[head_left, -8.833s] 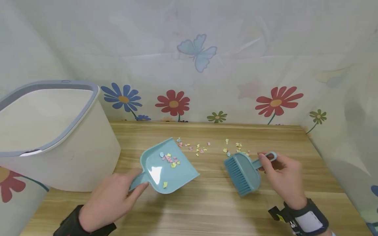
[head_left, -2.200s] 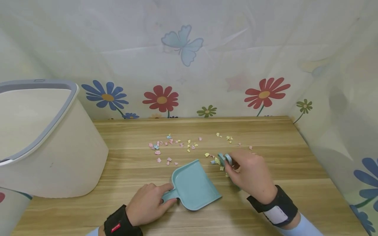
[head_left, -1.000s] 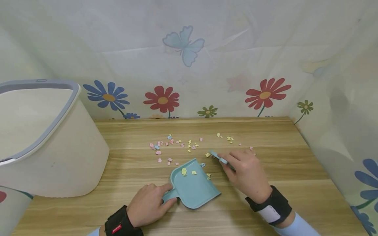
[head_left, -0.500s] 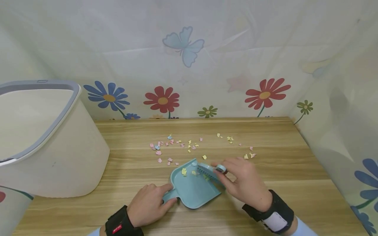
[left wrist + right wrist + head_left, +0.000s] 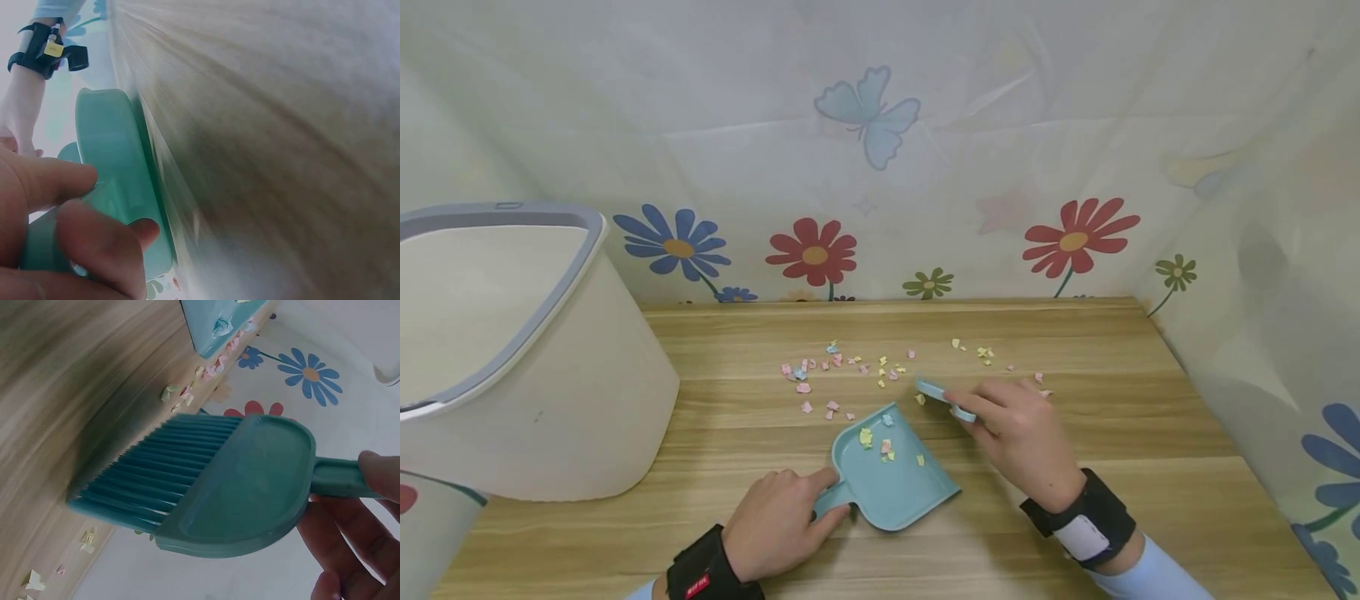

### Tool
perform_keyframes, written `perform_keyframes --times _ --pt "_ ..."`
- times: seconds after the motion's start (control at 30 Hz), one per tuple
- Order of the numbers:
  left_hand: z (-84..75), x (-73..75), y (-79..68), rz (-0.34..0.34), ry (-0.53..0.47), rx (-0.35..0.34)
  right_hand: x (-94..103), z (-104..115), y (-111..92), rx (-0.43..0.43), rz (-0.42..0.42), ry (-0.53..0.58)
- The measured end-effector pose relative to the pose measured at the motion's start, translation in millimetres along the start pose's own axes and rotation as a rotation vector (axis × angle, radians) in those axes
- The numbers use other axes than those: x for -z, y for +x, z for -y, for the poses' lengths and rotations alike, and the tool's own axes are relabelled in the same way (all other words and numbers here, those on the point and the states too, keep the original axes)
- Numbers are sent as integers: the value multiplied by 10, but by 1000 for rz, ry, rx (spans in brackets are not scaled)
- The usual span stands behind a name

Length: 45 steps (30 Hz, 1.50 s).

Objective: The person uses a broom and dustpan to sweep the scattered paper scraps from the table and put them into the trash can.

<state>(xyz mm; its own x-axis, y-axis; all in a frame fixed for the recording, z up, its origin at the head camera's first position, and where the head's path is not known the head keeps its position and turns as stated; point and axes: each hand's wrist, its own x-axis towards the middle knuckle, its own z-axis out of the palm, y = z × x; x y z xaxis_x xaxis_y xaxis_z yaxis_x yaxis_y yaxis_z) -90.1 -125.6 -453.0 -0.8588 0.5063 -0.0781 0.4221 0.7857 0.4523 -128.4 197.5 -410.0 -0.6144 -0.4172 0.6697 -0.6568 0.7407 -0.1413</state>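
While the left hand (image 5: pixel 778 522) pinches the dustpan (image 5: pixel 895 496), the right hand (image 5: pixel 1025 435) (knuckles up) grips the brush (image 5: pixel 247 484).

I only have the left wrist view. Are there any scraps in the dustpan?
Observer: Yes, the head view shows a few small scraps in the dustpan.
Operator: What is the right hand holding?
Observer: A brush, gripped by its handle.
Operator: Anything loose on the table?
Observer: Yes, many more scraps, mostly on the far side, toward the flowered backdrop.
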Motion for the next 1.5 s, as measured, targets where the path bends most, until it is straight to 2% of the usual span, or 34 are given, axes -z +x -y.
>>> perform_keyframes --times 0.3,0.43,0.53,0.63,0.73,0.93,1.13,1.23,1.37,1.5 --pt "-21 31 2 6 12 2 21 44 4 28 28 61" --pt "-17 30 -10 -3 17 0 57 68 20 34 44 123" --pt "-19 29 -13 -2 20 3 98 74 32 24 69 209" --pt "-23 31 -8 2 22 7 150 65 45 -17 46 313" --pt "-25 30 -7 -5 24 4 189 48 52 -59 -13 358" --pt "-18 18 -11 -23 24 0 226 37 48 -141 -19 303" --pt "3 22 -22 -31 21 1 223 7 56 -132 -46 281" --pt "3 45 -37 -65 35 -11 231 -21 65 -121 -69 267" --pt "-20 133 -71 -132 75 -24 262 -70 75 -117 -91 245" --pt "-62 316 -104 -179 64 -19 314 -130 72 -146 -87 228"
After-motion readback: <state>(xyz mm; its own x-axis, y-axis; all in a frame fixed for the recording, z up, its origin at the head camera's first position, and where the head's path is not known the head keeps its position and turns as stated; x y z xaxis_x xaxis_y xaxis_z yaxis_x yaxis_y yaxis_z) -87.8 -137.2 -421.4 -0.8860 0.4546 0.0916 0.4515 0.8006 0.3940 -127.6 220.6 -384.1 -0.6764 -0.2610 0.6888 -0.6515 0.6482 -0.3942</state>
